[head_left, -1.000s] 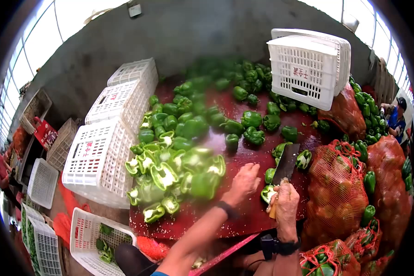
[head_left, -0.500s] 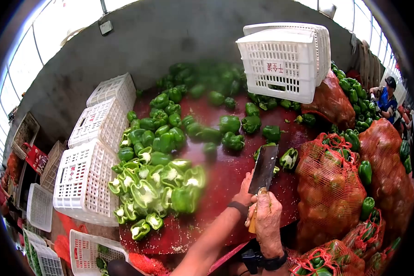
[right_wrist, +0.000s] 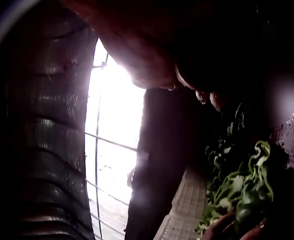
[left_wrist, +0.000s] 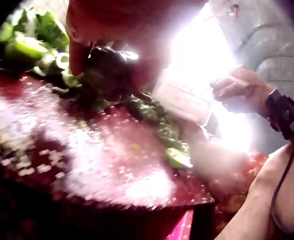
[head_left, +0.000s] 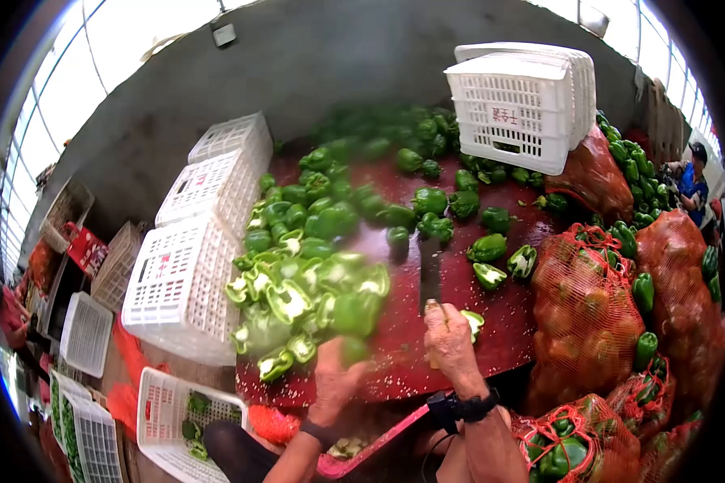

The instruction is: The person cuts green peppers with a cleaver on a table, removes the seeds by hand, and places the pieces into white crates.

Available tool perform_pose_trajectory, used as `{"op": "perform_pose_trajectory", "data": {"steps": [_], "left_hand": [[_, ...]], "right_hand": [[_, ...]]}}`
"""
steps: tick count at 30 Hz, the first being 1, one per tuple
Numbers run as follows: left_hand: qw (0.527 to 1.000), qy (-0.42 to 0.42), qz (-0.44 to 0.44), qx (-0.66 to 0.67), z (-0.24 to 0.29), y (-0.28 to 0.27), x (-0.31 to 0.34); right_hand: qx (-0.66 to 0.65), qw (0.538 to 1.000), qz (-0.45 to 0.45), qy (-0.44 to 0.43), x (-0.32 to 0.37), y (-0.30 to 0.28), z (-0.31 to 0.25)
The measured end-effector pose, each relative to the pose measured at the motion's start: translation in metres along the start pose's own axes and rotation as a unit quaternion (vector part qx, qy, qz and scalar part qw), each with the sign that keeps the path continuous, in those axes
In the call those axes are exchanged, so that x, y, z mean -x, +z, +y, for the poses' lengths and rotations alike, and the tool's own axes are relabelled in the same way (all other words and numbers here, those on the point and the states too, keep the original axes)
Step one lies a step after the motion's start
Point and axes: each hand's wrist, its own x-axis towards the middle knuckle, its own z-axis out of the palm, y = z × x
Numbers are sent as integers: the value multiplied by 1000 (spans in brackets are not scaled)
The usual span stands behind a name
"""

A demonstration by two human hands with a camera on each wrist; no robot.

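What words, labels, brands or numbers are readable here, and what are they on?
Upper-right white crate: red characters, the middle perhaps "全"; the others too blurred.
Nearest crate stacked at left: red characters, too small.
Middle crate there: red marks, unreadable.
Red bag, far left: pale print, unreadable.
Lower-left crate: unreadable marks.

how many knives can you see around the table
1: the knife held in the right hand, its blade over the red table. Others could be hidden under the peppers.

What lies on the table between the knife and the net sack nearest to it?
In the head view, green peppers, some cut open, lie between the knife and sack.
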Motion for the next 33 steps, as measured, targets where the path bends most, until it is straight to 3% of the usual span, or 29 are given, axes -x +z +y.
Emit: {"op": "perform_pose_trajectory", "data": {"steps": [3,4,7,8,11,12,16,22,26,29,30,33], "left_hand": [[997,-63,-15,-29,-44,-6,43],[996,-81,-14,-16,-45,-13,49],[996,-89,-21,17,-54,-28,62],[995,-90,-30,23,-55,-32,64],[994,-96,-39,36,-50,-45,65],[993,-101,-42,44,-47,-49,65],[994,-89,-28,50,-49,-51,65],[994,-97,-30,48,-53,-56,66],[997,-69,-36,20,-57,-56,64],[996,-81,-31,26,-62,-57,62],[996,-80,-30,29,-64,-57,63],[996,-76,-20,38,-70,-54,65]], "right_hand": [[59,996,-66,-12,34,23,-24],[155,972,-77,-160,45,28,-23],[171,956,-152,-185,76,45,5],[147,966,-178,-115,92,45,4],[303,883,-256,-251,120,46,46],[310,880,-257,-253,126,48,43],[212,938,-268,-66,141,55,22],[185,938,-290,-39,139,64,17],[212,907,-345,-120,127,70,29],[210,919,-335,-17,127,91,22],[267,881,-348,-176,130,95,49],[310,860,-244,-324,143,107,82]]}}
